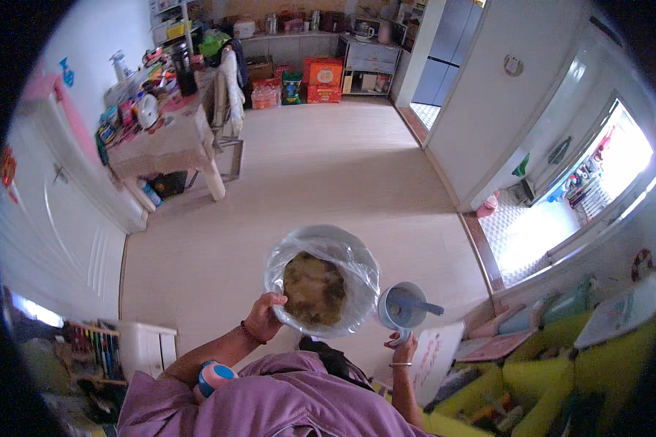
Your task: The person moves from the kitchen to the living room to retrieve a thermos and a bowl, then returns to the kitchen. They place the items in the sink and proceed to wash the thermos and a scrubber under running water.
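Observation:
My left hand [265, 317] grips the near left rim of a round basin [306, 232], with the thumb over the edge. A clear plastic bag [358, 295] lines it. Inside lies a brown-green mass [312, 289], which I cannot identify. Lower right of the basin, my right hand [405, 345] holds a pale mug-like container [384, 306] by its handle. A grey-blue flat-handled utensil [429, 308] rests in that container, its handle sticking out over the right rim. A pink and blue rounded object [216, 378] sits against my left upper arm, apparently tucked there.
Wooden-look floor [306, 164] stretches ahead. A cluttered cloth-covered table [158, 150] stands left, beside a chair with garments [232, 90]. Red boxes [323, 76] and shelves line the far wall. Doorways open on the right, with a raised sill [478, 246]. Yellow-green panels [536, 371] stand lower right.

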Demonstrator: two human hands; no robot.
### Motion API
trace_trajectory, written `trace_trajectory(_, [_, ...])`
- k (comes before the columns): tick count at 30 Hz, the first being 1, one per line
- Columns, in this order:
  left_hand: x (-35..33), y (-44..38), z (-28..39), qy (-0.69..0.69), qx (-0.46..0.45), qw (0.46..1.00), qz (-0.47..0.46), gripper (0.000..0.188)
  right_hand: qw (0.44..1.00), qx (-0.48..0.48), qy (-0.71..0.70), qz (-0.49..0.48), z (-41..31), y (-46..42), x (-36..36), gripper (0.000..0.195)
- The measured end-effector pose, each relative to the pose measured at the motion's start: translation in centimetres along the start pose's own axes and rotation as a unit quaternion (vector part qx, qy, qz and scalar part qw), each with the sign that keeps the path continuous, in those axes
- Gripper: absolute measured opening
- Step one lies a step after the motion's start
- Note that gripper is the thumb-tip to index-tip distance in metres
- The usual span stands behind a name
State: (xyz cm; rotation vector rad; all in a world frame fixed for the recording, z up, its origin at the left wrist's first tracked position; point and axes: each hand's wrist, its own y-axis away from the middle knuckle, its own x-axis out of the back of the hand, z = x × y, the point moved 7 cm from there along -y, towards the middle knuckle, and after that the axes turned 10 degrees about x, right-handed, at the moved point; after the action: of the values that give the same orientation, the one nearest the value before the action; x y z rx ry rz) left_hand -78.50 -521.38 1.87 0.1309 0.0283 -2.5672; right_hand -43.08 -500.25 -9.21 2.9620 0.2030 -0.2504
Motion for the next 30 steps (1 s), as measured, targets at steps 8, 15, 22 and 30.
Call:
trace_trajectory(8, [-5.3, -27.8, 2.0, 0.252, 0.225, 0.941, -0.034, 0.047, 0.996, 0.066, 0.055, -0.04, -4.8, -26.7, -11.7, 0.038])
trace_trajectory(15, [-9.1, -55.4, 0.4, 0.277, 0.244, 0.928, -0.05, 0.052, 0.993, 0.058, 0.105, -0.007, -6.3, -49.7, -18.4, 0.046])
trace_trajectory(22, [-16.8, -80.8, 3.7, 0.374, 0.339, 0.861, -0.067, 0.048, 0.997, 0.021, -0.001, 0.074, -9.0, -72.9, -23.0, 0.038])
trace_trajectory(30, [-22.3, -111.9, 0.9, 0.379, 0.314, 0.866, -0.089, 0.051, 0.995, 0.034, -0.093, -0.002, -9.9, -103.4, -31.4, 0.026])
